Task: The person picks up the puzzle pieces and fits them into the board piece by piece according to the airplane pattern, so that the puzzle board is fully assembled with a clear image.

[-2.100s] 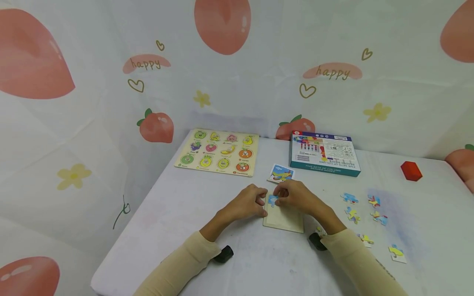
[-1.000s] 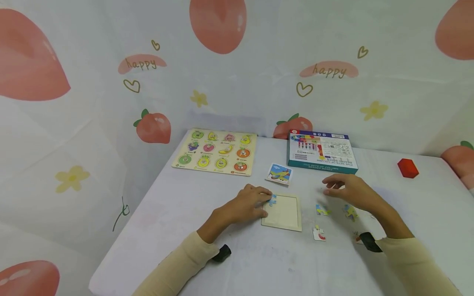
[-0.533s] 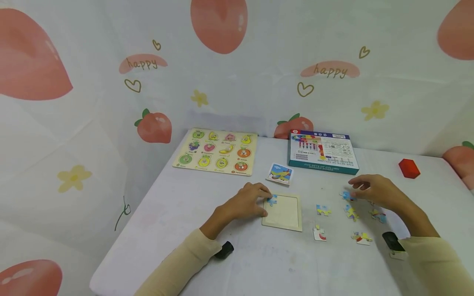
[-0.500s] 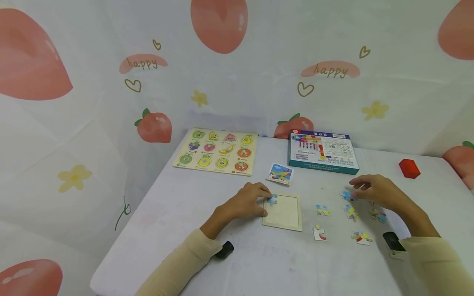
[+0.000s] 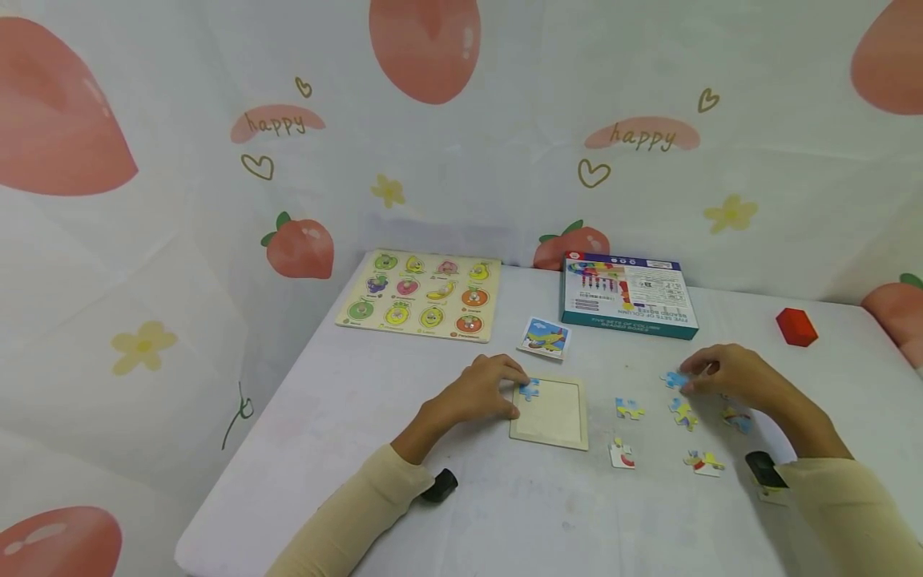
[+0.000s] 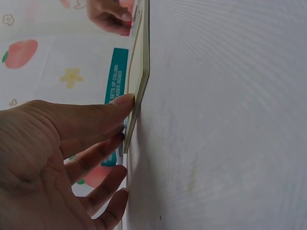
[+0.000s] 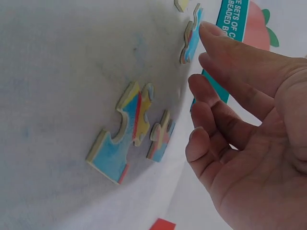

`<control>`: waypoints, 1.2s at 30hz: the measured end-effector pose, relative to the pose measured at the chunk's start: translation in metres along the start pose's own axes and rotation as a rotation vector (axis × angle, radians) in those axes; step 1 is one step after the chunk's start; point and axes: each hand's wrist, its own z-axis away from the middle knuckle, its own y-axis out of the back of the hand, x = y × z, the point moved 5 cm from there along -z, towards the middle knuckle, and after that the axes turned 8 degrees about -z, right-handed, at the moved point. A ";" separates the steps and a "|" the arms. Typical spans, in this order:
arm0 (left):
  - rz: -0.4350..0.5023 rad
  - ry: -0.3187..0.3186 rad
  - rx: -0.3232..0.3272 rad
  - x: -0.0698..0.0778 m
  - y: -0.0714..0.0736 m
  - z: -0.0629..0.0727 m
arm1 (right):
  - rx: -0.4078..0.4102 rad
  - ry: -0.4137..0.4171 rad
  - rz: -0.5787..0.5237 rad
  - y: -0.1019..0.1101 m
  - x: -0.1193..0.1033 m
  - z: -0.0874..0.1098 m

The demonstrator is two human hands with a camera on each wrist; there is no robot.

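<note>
Collectively: one wooden frame (image 5: 555,417), nine jigsaw pieces (image 5: 629,409).
Left hand (image 5: 476,391): fingers spread, touching the frame. Right hand (image 5: 731,374): thumb and forefinger pinching a blue piece (image 5: 674,381). One inset piece (image 5: 530,390) occupies the frame's far-left corner; eight, the pinched included, lie toward the surface's (image 5: 519,521) right edge.

Between the square, pale wooden tray (image 5: 555,418) and the right hand (image 5: 739,377), a lane of white tablecloth (image 5: 616,365) lies open behind the flat blue-and-yellow jigsaw piece (image 5: 630,409). The teal-sided cardboard box (image 5: 627,324) bounds it at the back. The left hand (image 5: 477,390) blocks the tray's left edge; its front edge is approachable.
</note>
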 end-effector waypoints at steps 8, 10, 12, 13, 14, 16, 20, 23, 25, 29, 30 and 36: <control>-0.016 -0.006 0.002 -0.001 0.000 0.000 | 0.002 -0.013 -0.012 -0.003 0.001 -0.002; -0.009 -0.006 0.002 0.000 0.000 0.001 | 0.002 -0.012 -0.014 -0.004 0.002 -0.003; -0.001 -0.007 0.001 0.000 0.001 0.001 | -0.002 -0.012 -0.019 -0.004 0.002 -0.003; 0.002 -0.006 0.000 0.000 0.001 0.001 | -0.001 -0.016 -0.023 -0.005 0.003 -0.003; 0.003 -0.007 0.000 0.000 0.001 0.001 | 0.000 -0.021 -0.028 -0.005 0.003 -0.003; -0.003 -0.011 0.001 0.001 0.001 0.001 | 0.001 -0.029 -0.037 -0.005 0.003 -0.002; -0.019 -0.017 0.005 0.001 0.000 0.001 | 0.006 -0.030 -0.053 -0.006 0.004 -0.001; -0.019 -0.016 0.007 0.001 -0.001 0.001 | 0.010 -0.013 -0.059 -0.007 0.003 -0.001; -0.017 -0.017 0.008 0.001 0.000 0.001 | 0.015 -0.002 -0.060 -0.007 0.003 0.000; -0.011 -0.016 0.010 0.001 0.000 0.002 | 0.024 0.021 -0.067 -0.006 0.004 0.001; -0.011 -0.015 0.010 0.001 0.000 0.002 | 0.027 0.023 -0.071 -0.006 0.005 0.001; -0.005 -0.010 0.008 0.000 0.000 0.001 | 0.027 0.028 -0.147 -0.008 0.003 0.004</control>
